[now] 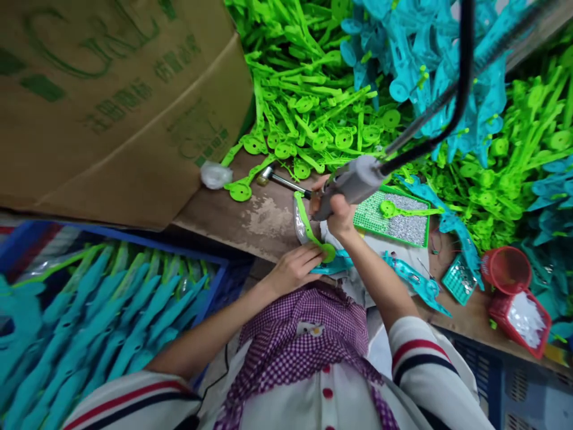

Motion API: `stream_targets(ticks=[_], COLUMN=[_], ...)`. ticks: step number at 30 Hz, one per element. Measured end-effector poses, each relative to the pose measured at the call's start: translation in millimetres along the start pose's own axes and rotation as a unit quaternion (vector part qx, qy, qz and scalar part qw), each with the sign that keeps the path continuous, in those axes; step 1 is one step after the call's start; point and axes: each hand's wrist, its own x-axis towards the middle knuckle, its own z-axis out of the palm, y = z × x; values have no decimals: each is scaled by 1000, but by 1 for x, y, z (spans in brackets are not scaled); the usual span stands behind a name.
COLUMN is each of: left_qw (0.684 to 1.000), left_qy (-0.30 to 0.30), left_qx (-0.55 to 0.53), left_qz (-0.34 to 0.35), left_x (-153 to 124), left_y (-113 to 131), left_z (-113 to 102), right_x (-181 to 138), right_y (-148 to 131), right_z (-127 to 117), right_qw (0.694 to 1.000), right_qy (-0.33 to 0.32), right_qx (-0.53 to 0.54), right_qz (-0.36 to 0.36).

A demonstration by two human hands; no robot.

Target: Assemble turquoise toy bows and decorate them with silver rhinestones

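A grey electric screwdriver [356, 182] hangs from a spring and black cable, and my right hand [336, 216] is wrapped round its body. Its tip is hidden behind the hand. My left hand [299, 267] has its fingers closed on a bright green plastic part [306, 222], a long arm with a round end. That round end lies against a blue plastic part [335, 265] at the table edge, close to my apron. A hammer [286, 181] with a metal head rests just beyond the screwdriver.
Left stands a large cardboard box [134, 107]; below it a blue crate [219, 280] holds assembled parts. Green parts [308, 107] and blue parts [416, 71] are heaped behind. Right are a green tray [427, 236] of screws, a teal basket [459, 279] and red containers [505, 269].
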Motion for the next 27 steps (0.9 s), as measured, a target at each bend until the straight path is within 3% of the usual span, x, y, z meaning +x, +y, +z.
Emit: stream_targets(ticks=[3,9,17,23,27], left_qw=[1000,1000,1000,1000,999], left_qy=[-7,-23,-26,-23,-10], left_qx=[8,-5,-6,15,26], left_qz=[-4,-5,-2,1,15], left_x=[0,0,-1,-3,-2], left_y=[0,-2,-2,-2,-1], left_z=[-1,-1,0,1,0], right_x=[-2,-12,-11,-8,-14], right_y=[12,4,17,26,32], right_z=[10,9,13,12,14], right_qw=[999,996,990,982,975], right_qy=[-30,-44,-84,-128,-134], right_qx=[-5,-20,-72,-131,-172], right_qz=[39,73,86,43,52])
